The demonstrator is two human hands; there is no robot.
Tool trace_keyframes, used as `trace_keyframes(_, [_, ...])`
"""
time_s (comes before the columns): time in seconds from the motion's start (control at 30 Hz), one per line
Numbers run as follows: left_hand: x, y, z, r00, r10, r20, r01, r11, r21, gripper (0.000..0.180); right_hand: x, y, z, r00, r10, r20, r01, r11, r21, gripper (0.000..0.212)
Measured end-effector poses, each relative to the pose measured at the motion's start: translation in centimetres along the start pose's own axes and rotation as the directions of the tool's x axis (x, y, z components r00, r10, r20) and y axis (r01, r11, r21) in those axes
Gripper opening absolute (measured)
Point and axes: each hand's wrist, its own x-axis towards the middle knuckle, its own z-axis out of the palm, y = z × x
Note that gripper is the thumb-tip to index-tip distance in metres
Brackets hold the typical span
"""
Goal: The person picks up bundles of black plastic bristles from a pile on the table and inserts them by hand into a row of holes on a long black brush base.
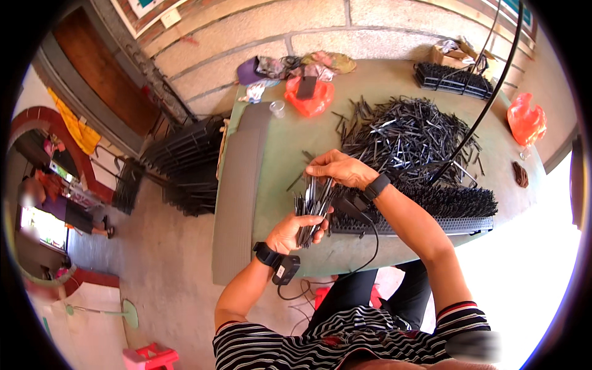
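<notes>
A bundle of thin black strips point(312, 206) stands roughly upright in my left hand point(288, 232), whose fingers wrap round its lower part. From above, my right hand point(343, 170) closes its thumb and fingers on the upper ends of the strips. Beyond it lies a large loose heap of the same black strips point(410, 132) on the green table point(283, 157). Just right of my hands is a long perforated tray point(431, 226), packed with rows of upright black strips. Both wrists carry black straps, with a cable hanging between them.
A second filled black tray point(453, 81) sits at the back right beside a cardboard box. Red plastic bags point(311, 102), a clear cup point(277, 110) and cloths line the far side. A grey board point(240, 191) covers the left edge. Black racks point(188, 163) stand left; a person is in the doorway.
</notes>
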Motion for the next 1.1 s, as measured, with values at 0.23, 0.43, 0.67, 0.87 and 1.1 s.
trace_keyframes(0.23, [-6.8,-9.7,-3.1,0.996,-0.090,0.014,0.090,0.946,-0.310,0.047,-3.5,4.2,8.6,0.980,-0.146,0.136,0.158,0.984,-0.087,0.039])
trace_keyframes(0.43, [-8.6,-12.8,-1.9,0.999,-0.039,-0.009,0.035,0.961,-0.273,0.041,-5.5,6.2,11.6,0.990,-0.026,0.138,0.008,0.992,0.129,0.025])
trace_keyframes(0.67, [-10.3,-13.3,0.2,0.998,0.002,-0.061,-0.020,0.954,-0.300,0.041,-6.4,6.0,12.2,0.964,-0.241,0.110,0.234,0.969,0.075,0.036])
trace_keyframes(0.87, [-9.2,-11.4,0.8,1.000,-0.003,-0.019,-0.001,0.973,-0.229,0.037,-6.9,3.6,10.8,0.999,-0.004,0.041,0.001,0.996,0.088,0.034])
trace_keyframes(1.1, [-9.1,-11.1,2.1,0.989,-0.001,-0.148,-0.033,0.973,-0.228,0.041,-7.1,1.8,10.2,0.992,0.095,0.082,-0.102,0.992,0.081,0.023])
